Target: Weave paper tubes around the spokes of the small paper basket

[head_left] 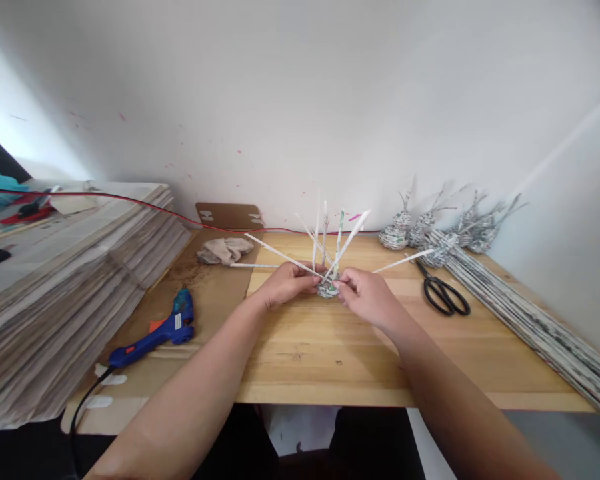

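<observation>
A small woven base of rolled newspaper [327, 291] sits on the wooden table between my two hands. Several thin paper tubes [342, 243] rise and fan outward from it. My left hand [295, 281] is closed on the left side of this piece, with its fingers partly behind the tubes. On the opposite side, my right hand [363, 293] pinches near the rim where a tube bends, thumb and forefinger together. The fingertips cover part of the weave.
A blue glue gun [155, 337] lies on cardboard at left, beside a tall newspaper stack [80, 287]. A crumpled cloth [225, 251] lies behind. Black scissors [445, 295], long paper tubes [520, 313] and several woven paper pieces [395, 235] are at right. A red-black wire [180, 217] runs along the back.
</observation>
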Demonstrator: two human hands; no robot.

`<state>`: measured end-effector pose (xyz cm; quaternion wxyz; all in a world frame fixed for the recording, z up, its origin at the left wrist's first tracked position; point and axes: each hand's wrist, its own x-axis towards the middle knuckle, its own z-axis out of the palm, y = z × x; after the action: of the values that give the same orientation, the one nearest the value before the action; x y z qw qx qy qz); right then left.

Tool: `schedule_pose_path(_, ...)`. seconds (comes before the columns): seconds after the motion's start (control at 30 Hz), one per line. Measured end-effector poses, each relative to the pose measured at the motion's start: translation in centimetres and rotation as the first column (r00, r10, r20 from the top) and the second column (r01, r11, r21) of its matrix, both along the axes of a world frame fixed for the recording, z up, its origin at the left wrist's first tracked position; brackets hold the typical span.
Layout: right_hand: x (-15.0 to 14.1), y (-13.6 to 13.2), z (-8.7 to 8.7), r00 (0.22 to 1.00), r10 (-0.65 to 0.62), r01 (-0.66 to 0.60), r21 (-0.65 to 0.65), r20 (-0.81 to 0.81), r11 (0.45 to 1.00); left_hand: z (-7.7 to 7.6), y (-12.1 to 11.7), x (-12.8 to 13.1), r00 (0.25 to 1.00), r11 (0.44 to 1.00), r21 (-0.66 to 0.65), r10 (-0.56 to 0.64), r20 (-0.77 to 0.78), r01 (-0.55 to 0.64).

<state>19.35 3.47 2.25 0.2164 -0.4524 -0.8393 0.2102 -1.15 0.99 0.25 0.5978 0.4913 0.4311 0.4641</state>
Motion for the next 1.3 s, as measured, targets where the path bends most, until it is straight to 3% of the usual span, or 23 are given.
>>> schedule_pose_path(0.13, 0.1, 0.1, -0.2, 1.0, 0.016, -0.016, -0.016, -0.009, 1.0, -0.1, 0.2, 0.2, 0.983, 0.985, -0.087, 0.158, 0.098, -0.15)
schedule_pose_path(0.33, -0.1, 0.0, -0.4, 0.996, 0.084, -0.08, -0.081, 0.036, 0.993, 0.4, 0.1, 1.2, 0.955, 0.958, -0.179, 0.254, 0.154, -0.225)
schedule_pose_path(0.47, -0.4, 0.0, -0.6, 0.999, 0.037, -0.033, -0.109, 0.033, 0.993, 0.0, 0.2, 1.4, 0.888, 0.883, -0.128, 0.459, 0.035, -0.451)
schedule_pose_path(0.57, -0.4, 0.1, -0.8, 0.999, 0.025, -0.021, -0.131, 0.022, 0.991, -0.6, 0.4, 1.0, 0.717, 0.745, 0.102, 0.664, -0.213, -0.66)
schedule_pose_path(0.67, -0.4, 0.2, -0.9, 1.0, 0.023, -0.023, -0.138, -0.002, 0.99, -0.7, 0.5, 0.5, 0.471, 0.646, 0.372, 0.752, -0.461, -0.667)
schedule_pose_path(0.77, -0.4, 0.2, -0.9, 1.0, 0.019, -0.02, -0.133, -0.013, 0.991, -0.4, 0.1, 0.1, 0.287, 0.658, 0.52, 0.729, -0.622, -0.545)
schedule_pose_path(0.83, -0.5, 0.1, -0.9, 1.0, 0.014, -0.016, -0.13, -0.018, 0.991, -0.2, -0.2, -0.1, 0.243, 0.694, 0.576, 0.705, -0.666, -0.432)
schedule_pose_path(1.0, -0.5, 0.1, -0.9, 1.0, 0.003, -0.007, -0.149, -0.026, 0.989, 0.3, -0.6, -0.2, 0.301, 0.769, 0.626, 0.632, -0.714, -0.129)
schedule_pose_path(1.1, -0.5, 0.2, -1.0, 1.0, -0.006, 0.002, -0.165, -0.022, 0.986, 0.3, -0.6, 0.0, 0.409, 0.793, 0.609, 0.563, -0.719, -0.021)
schedule_pose_path(1.2, -0.5, 0.3, -0.9, 1.0, -0.007, 0.006, -0.165, -0.005, 0.986, 0.1, -0.4, 0.1, 0.57, 0.811, 0.584, 0.496, -0.656, -0.034)
schedule_pose_path(1.3, -0.5, 0.3, -0.9, 1.0, 0.0, 0.0, -0.143, -0.002, 0.99, -0.1, -0.3, 0.2, 0.636, 0.798, 0.603, 0.474, -0.608, -0.019)
